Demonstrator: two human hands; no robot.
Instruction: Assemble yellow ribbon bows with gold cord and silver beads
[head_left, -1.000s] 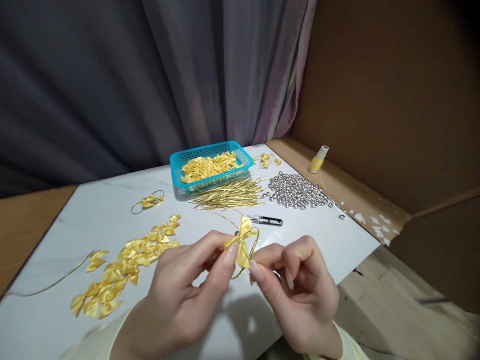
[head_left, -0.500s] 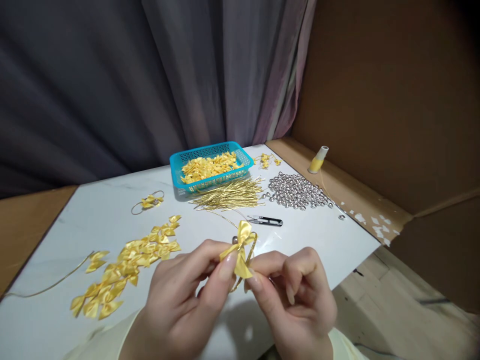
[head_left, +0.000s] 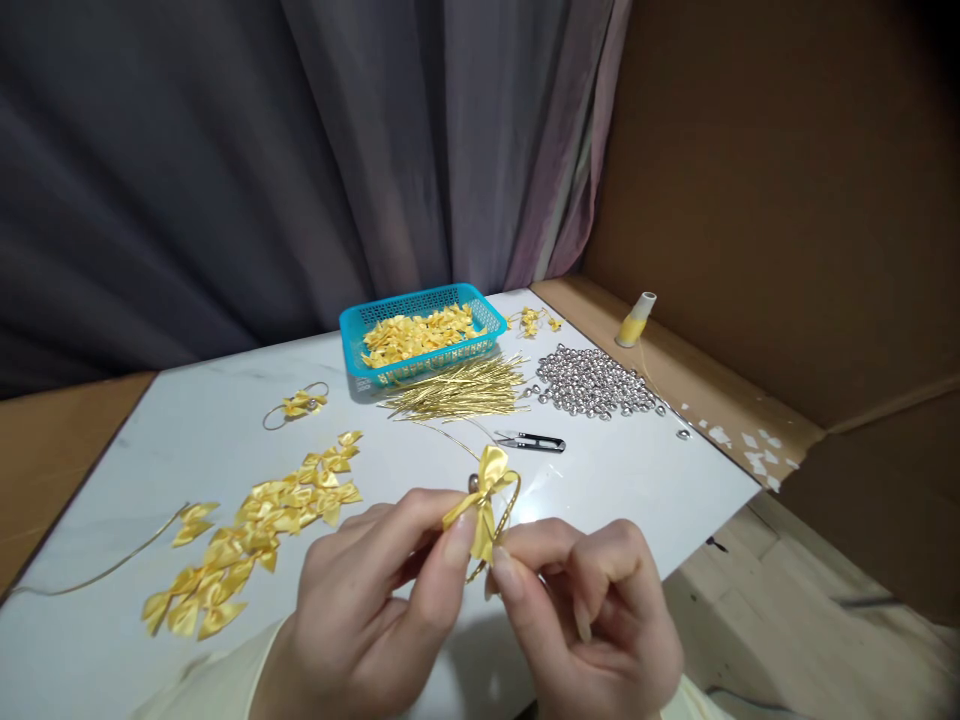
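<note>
Between my two hands is a yellow satin ribbon bow (head_left: 492,470) with a looped gold cord (head_left: 515,492) at its right side. A dark silver bead (head_left: 473,483) sits at the bow's left. My left hand (head_left: 375,600) is closed, thumb and forefinger pinching the bow's left part. My right hand (head_left: 607,610) is also closed; its thumb and forefinger pinch the gold cord by the bow's lower end, the exact grip partly hidden. Just beyond the bow lies a pair of black-handled thread snips (head_left: 541,442).
Loose yellow bows (head_left: 270,510) lie on the white table (head_left: 420,450) at left, near a finished-looking bow with cord loops (head_left: 302,403). Behind are a blue basket (head_left: 349,345) of bows, gold cord pieces (head_left: 457,388) and silver beads (head_left: 592,380). A thread spool (head_left: 636,322) stands at right.
Both hands have shifted slightly right and down. The bow has moved a little right with them, and its cord loop appears more open on the right side.
</note>
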